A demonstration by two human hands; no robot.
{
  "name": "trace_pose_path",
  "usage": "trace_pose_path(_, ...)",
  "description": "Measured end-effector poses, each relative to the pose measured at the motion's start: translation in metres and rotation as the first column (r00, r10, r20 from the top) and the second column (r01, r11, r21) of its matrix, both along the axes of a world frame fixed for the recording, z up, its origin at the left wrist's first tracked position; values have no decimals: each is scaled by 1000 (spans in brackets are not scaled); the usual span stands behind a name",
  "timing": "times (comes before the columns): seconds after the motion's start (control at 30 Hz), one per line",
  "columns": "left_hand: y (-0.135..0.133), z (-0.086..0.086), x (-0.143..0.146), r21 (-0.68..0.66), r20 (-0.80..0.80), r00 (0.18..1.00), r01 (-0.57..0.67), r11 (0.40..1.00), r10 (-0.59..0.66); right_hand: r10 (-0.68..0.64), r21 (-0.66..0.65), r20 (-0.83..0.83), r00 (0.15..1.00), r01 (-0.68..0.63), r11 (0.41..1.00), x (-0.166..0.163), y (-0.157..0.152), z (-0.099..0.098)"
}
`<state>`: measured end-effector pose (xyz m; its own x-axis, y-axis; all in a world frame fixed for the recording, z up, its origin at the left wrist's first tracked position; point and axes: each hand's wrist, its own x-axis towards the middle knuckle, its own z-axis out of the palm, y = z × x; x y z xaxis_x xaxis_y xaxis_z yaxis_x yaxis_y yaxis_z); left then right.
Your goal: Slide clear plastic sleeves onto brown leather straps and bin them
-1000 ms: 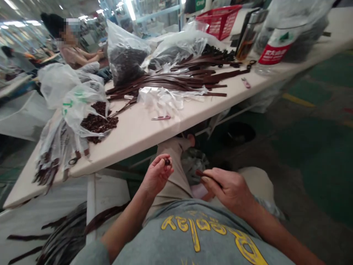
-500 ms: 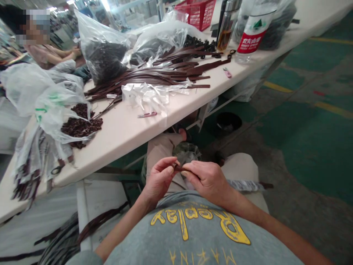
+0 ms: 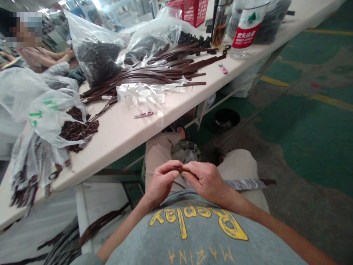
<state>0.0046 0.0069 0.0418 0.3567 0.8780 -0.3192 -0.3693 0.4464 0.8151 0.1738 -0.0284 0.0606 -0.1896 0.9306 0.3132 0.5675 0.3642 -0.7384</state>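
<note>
My left hand (image 3: 161,182) and my right hand (image 3: 205,180) meet fingertip to fingertip over my lap, below the table edge. Between the fingertips sits a small dark brown piece (image 3: 178,169), mostly hidden; the left fingers pinch it, and the right hand grips a thin brown strap whose far end (image 3: 266,181) lies across my right thigh. On the white table (image 3: 132,127) ahead lie a heap of brown straps (image 3: 154,75) and a pile of small brown loops (image 3: 77,129) spilling from a plastic bag.
A crumpled clear wrapper (image 3: 143,95) and small pink snips (image 3: 143,115) lie near the table's front edge. Further back stand bags of dark parts (image 3: 96,59), a water bottle (image 3: 246,27) and a red basket (image 3: 193,9). Another person (image 3: 41,55) sits at far left. Straps lie on the floor (image 3: 91,228).
My hands, apart a second ago with a loop in the left and a strap end in the right, have come together. The view has shifted slightly.
</note>
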Motion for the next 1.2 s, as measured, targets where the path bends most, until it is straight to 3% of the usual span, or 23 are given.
trace_pose_path(0.2, 2, 2, -1, 26, -80, 996, -40, 999, 42, -25, -62, 217, 976, 40, 997, 4, -5, -8)
trace_pose_path(0.4, 4, 2, -5, 45, -122, 989, -82, 996, 87, -54, 4, 397, 916, 57, 998, 7, -11, -15)
trace_pose_path(0.63, 3, 5, -8, 136, -138, 990, -16, 991, 35, 0, -113, 322, 947, 39, 993, 8, -13, -20)
trace_pose_path(0.83, 1, 2, -9, 171, -175, 984, 14, 985, 16, 32, -143, 424, 905, 32, 989, 7, -13, -18)
trace_pose_path(1.07, -1, 5, -10, 134, -179, 984, 21, 991, 4, 125, -161, 390, 912, -66, 985, 7, -15, -20)
trace_pose_path(1.2, -3, 1, -8, 64, -109, 986, 131, 989, -123, 177, -191, 274, 945, -127, 973, 5, -13, -18)
